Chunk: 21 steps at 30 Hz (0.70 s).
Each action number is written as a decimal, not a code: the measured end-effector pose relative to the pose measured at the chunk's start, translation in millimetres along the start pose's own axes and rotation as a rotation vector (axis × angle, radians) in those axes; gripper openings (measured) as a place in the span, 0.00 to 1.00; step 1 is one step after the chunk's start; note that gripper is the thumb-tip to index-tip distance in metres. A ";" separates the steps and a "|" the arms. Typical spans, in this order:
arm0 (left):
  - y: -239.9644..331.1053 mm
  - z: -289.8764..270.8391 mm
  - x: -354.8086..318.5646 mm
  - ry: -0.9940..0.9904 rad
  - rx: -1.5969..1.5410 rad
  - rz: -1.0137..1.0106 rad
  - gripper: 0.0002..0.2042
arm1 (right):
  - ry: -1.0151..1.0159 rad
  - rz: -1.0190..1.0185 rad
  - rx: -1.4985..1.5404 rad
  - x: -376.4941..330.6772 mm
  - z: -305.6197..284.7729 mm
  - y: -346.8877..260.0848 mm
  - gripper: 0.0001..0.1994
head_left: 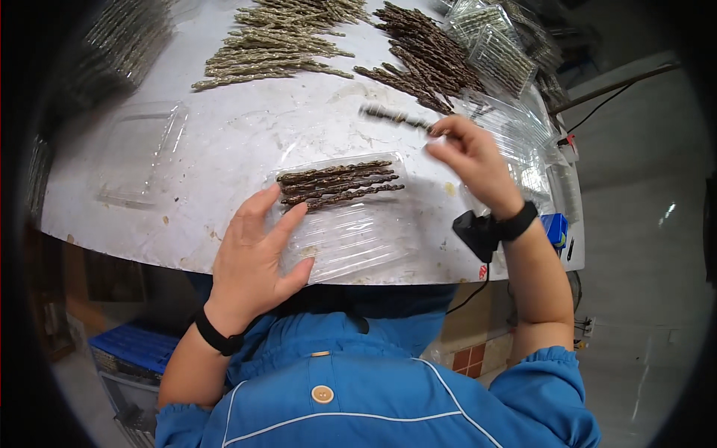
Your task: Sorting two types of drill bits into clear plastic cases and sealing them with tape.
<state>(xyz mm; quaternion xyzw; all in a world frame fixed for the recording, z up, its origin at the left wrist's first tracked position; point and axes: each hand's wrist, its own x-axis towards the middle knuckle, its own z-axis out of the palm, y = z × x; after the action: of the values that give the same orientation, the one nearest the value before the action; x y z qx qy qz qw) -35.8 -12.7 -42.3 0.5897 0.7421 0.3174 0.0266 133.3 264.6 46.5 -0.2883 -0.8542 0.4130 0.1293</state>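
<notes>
A clear plastic tray (351, 239) lies on the white table (246, 134) in front of me, with several dark twisted sticks (340, 185) laid across its far part. My left hand (258, 254) rests flat, fingers spread, on the tray's left edge. My right hand (470, 160) hovers above the tray's right end and pinches one dark twisted stick (392, 116), which looks blurred.
A pile of dark sticks (426, 60) and a pile of paler greenish sticks (276, 45) lie at the far side of the table. An empty clear tray (142, 153) sits to the left. Filled clear packs (497, 45) are stacked at the far right. A blue crate (131, 347) stands below left.
</notes>
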 end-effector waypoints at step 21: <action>-9.8 11.5 -3.0 0.159 -0.219 0.048 0.36 | -0.155 -0.173 -0.092 -22.7 43.4 -9.6 0.03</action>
<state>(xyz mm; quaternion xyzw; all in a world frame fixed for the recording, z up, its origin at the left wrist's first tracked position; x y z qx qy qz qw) -38.6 -11.4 -57.4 0.5740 0.6884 0.4428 0.0243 127.8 218.8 27.2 -0.1864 -0.9013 0.3818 0.0844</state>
